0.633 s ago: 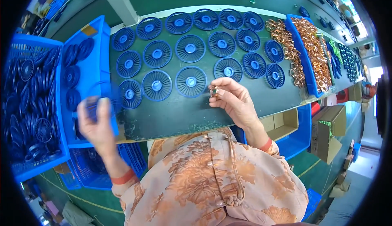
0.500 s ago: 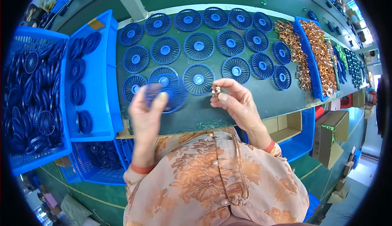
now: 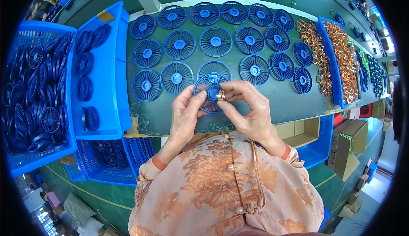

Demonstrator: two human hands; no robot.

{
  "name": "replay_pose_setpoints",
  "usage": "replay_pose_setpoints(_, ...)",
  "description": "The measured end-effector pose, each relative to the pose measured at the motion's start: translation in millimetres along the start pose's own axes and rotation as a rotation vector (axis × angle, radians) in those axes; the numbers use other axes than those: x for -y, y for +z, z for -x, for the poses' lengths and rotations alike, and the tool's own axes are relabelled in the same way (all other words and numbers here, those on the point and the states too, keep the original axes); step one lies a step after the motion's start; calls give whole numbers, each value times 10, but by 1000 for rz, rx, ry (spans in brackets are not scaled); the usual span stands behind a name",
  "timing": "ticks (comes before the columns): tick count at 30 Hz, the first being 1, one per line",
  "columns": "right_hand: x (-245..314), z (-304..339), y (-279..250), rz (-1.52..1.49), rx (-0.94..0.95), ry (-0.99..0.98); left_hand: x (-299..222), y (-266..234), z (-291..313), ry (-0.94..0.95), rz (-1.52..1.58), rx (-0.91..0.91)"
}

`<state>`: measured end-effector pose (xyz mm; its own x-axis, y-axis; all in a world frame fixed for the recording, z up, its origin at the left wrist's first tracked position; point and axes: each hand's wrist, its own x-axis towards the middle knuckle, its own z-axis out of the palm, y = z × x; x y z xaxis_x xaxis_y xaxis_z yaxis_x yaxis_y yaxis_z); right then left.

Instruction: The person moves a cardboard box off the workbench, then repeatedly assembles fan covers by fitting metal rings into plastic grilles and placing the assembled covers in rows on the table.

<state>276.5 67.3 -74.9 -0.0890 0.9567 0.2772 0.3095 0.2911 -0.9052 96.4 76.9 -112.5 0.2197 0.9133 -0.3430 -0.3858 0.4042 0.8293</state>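
Observation:
My left hand point(image 3: 185, 110) grips a round blue plastic fan grille point(image 3: 207, 104) by its near left rim, lifted above the bench edge and slightly tilted. Between the thumb and fingers of my right hand point(image 3: 250, 111) is a small copper-coloured metal ring point(image 3: 220, 95), held at the right of the grille's hub. Whether the ring touches the hub I cannot tell. Behind my hands, another blue grille point(image 3: 214, 67) lies flat, partly covered by the held one. More grilles of the same kind lie in rows on the green bench point(image 3: 272, 101).
A long blue tray point(image 3: 94, 129) with stacked grilles and a blue crate point(image 3: 71, 108) full of grilles stand at left. Loose copper rings point(image 3: 318, 59) spread beside a ring-filled blue bin point(image 3: 329, 65) at right. An open cardboard box point(image 3: 301, 134) sits below the bench edge.
My left hand has moved right with the grille, bringing it up to the ring in my right hand. The view has shifted slightly.

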Motion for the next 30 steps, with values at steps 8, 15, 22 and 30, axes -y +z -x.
replay_pose_setpoints(8,-20,-69,-10,278,89,-114,-48,66,9,91,-126,22)
replay_pose_setpoints(15,-160,-51,-62,271,154,-229,-54,-6,-34,19,-315,14)
replay_pose_setpoints(22,-134,0,-196,189,337,-373,-166,-70,0,-91,-250,222)
replay_pose_setpoints(30,-139,192,-264,-457,128,220,-210,257,19,24,-232,280)
